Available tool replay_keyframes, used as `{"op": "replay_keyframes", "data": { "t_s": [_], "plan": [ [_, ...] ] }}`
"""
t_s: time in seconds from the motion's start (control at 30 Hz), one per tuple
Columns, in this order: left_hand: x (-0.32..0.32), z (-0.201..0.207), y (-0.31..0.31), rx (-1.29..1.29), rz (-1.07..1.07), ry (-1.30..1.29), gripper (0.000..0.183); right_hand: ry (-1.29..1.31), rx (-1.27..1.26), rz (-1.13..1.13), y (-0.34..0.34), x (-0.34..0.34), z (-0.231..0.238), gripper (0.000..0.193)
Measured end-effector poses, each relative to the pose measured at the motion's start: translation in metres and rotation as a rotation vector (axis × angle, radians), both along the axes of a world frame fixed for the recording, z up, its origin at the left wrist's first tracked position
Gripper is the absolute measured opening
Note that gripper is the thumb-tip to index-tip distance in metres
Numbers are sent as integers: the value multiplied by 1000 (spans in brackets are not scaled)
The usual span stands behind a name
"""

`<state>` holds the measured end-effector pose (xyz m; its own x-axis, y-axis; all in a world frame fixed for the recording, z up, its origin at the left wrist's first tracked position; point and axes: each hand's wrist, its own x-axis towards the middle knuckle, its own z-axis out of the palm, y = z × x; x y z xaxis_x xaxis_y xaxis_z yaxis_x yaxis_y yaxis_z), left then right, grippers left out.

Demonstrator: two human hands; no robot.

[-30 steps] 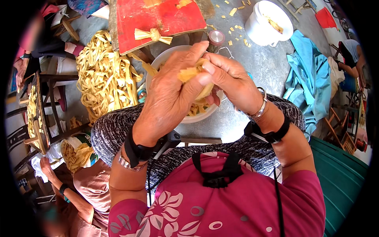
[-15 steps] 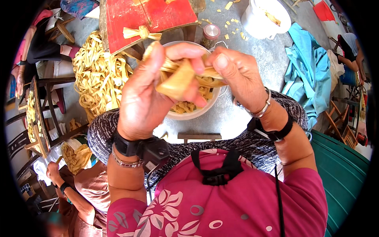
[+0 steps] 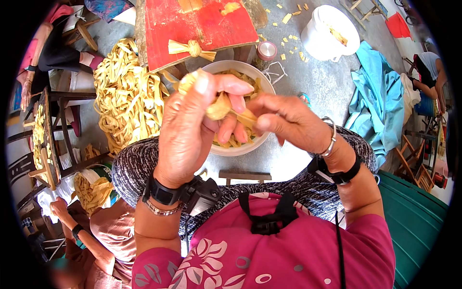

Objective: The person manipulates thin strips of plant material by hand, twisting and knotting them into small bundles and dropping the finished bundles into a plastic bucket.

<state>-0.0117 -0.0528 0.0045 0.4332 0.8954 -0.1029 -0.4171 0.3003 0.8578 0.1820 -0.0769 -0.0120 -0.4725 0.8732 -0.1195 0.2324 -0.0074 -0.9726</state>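
Between my hands is a bundle of flat yellow strips (image 3: pixel 220 108), with a rounded lump at its middle and a flat tail leading right. My left hand (image 3: pixel 185 123) grips the bundle, its thumb up and its fingers curled behind. With thumb and fingers, my right hand (image 3: pixel 291 119) pinches the tail end. Under both hands stands a white tub (image 3: pixel 268 86) holding more yellow pieces, partly hidden by my fingers. A knotted yellow bundle (image 3: pixel 193 48) with fanned ends lies on the red board (image 3: pixel 202 24) just beyond.
A large heap of yellow strips (image 3: pixel 127 96) lies left of my knee. A red-lidded jar (image 3: pixel 266 50) and a white bucket (image 3: pixel 321 36) stand beyond the tub. Blue cloth (image 3: pixel 378 96) and a green bin (image 3: pixel 409 212) are on the right. Other people sit at left and right.
The strip in my hands has drawn from a loose, wide fold into a tighter lump. My right hand has moved down and turned, and now pulls at the tail end.
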Motion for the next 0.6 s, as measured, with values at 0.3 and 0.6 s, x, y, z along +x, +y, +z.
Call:
{"op": "replay_keyframes", "data": {
  "t_s": [0.3,0.6],
  "plan": [
    [2,-3,0,15,65,352,18,189,-245,-2,3,-13,3,24],
    [-17,2,9,-91,28,150,9,12,88,-62,5,-16,10,26]
  ]
}}
